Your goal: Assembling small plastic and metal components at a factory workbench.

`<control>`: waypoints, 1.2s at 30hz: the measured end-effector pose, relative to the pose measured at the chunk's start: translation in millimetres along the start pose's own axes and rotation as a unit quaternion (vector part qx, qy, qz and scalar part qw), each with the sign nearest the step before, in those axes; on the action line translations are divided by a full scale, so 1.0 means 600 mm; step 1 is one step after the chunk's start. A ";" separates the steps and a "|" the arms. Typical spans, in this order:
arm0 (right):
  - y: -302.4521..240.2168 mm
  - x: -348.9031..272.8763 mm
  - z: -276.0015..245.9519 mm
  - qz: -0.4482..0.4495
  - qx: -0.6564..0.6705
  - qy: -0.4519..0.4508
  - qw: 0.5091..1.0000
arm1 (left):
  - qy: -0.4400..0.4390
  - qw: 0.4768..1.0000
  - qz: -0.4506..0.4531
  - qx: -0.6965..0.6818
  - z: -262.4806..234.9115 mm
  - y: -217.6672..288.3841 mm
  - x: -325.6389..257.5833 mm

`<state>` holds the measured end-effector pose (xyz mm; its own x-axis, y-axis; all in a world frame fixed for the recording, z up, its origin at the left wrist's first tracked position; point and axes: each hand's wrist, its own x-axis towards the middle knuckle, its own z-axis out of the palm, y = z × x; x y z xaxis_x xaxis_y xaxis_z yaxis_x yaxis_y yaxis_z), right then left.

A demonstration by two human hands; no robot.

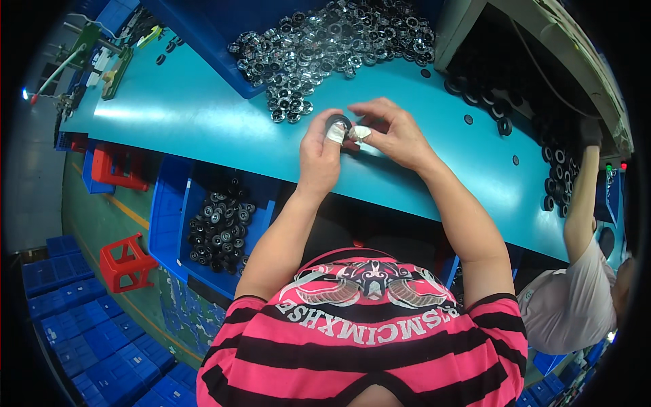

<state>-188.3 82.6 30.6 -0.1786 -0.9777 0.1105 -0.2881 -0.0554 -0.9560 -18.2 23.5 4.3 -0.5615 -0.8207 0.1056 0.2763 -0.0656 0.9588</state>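
Above the near part of the turquoise table, my left hand (321, 150) is closed around a small black wheel (337, 121), its white-wrapped thumb lying across it. My right hand (400, 138) comes in from the other side. Its thumb, also wrapped in white, presses at the wheel's right edge, while the index finger arches above and stays apart. The other right fingertips are partly hidden behind the wheel. Just beyond my hands, a big heap of clear and silver wheel hubs with dark centres (291, 95) spreads over the table.
A blue bin (217, 47) tips toward the hubs. Black rubber tyres (505, 126) lie at the right, near a co-worker's arm (582, 197). Below the table edge, a blue bin (171, 210) holds finished-looking black wheels (220, 227). A red stool (127, 263) and stacked blue crates (88, 325) stand left.
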 end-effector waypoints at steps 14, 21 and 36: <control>0.020 0.002 -0.006 0.030 0.084 -0.045 0.995 | -0.040 0.999 -0.004 -0.013 0.006 0.002 0.006; -0.024 -0.005 0.011 -0.070 -0.019 0.058 0.996 | 0.014 0.990 -0.065 -0.122 -0.002 0.009 0.009; -0.018 -0.003 0.013 -0.083 -0.065 0.098 0.990 | 0.000 0.981 -0.063 -0.181 -0.005 0.005 0.009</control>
<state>-177.4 83.1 38.8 -0.2938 -0.8986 0.3259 -0.4446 -0.1733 -0.8788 -18.1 17.2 6.8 -0.6097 -0.7926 -0.0074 0.4637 -0.3643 0.8076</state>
